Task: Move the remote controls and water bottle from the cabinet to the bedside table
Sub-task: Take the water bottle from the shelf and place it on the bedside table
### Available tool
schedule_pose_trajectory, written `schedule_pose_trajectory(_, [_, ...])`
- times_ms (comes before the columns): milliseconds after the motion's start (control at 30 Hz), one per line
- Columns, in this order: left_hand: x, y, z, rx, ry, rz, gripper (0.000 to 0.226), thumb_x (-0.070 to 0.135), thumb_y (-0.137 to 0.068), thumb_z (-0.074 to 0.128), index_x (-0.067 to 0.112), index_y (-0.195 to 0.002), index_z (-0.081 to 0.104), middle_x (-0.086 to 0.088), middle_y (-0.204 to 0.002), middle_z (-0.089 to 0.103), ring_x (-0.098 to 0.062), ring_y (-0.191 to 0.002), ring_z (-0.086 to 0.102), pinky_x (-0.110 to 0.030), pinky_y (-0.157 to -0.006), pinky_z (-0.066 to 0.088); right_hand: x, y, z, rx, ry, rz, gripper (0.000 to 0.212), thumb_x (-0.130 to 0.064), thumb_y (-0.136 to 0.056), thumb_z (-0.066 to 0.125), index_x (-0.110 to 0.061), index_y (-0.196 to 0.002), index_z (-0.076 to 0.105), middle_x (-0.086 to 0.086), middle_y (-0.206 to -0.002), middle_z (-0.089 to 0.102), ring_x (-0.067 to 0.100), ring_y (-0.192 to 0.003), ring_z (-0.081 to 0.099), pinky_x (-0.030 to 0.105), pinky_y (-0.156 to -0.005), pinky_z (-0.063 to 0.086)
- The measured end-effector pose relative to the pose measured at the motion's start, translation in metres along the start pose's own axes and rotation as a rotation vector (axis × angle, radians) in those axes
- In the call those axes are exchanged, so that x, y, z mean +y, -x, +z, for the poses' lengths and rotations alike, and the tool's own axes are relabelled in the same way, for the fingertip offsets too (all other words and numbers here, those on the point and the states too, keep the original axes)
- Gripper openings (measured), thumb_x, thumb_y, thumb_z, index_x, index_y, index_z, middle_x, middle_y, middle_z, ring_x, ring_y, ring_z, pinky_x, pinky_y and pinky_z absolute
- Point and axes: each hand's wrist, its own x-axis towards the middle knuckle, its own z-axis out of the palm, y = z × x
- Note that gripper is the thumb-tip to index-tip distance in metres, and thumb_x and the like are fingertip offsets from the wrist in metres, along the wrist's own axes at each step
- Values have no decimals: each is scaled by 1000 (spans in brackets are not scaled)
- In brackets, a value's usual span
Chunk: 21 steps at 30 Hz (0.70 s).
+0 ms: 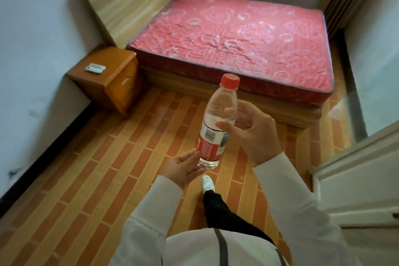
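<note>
Midair, one bottle (216, 123) pinched in right hand (250, 127) grip; left hand (183, 168) spread beneath; two remotes (95, 68) on desk (112, 65).

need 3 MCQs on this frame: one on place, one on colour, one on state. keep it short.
1. Where are the remote controls?
A. On the bedside table
B. On the mattress
C. On the floor

2. What colour is the cap of the water bottle?
A. Blue
B. Red
C. White

3. How is the water bottle held?
A. Lying flat on the floor
B. Standing on the bedside table
C. Roughly upright in the air, right hand gripping its middle, left hand at its base

Answers:
1. A, two white remotes lie side by side on the wooden table top.
2. B, the cap is red, like the label.
3. C, the right-hand fingers wrap the body while the left-hand fingers touch the bottom.
</note>
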Motion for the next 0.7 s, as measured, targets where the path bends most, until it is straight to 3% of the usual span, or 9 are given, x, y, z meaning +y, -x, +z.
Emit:
schedule_pose_trajectory(267, [110,-91,4,153,85,151,39,19,-78,69,8,-115,66,-10,-103,73,-24,-92,71,-33,-79,57,-8,-175,50,-193,-59,-88,51,-32,-71,77,-25,-118,59,-19,-105,64,-7,-90,63,5,-73,50])
schedule_pose_trajectory(500, [178,-150,-7,292,277,197,46,15,-74,72,3,-117,62,-13,-106,71,-24,-90,71,-33,-78,58,-17,-285,99,-375,-103,-118,51,-28,-72,77,-24,-120,59,-9,-111,68,2,-98,66,16,-81,55])
schedule_pose_trajectory(700, [228,-205,-34,381,373,231,50,10,-77,70,0,-124,55,-18,-114,67,-29,-98,68,-39,-88,55,-18,-363,153,-494,-119,-126,51,-24,-73,77,-20,-121,59,-2,-113,69,9,-100,68,31,-86,57])
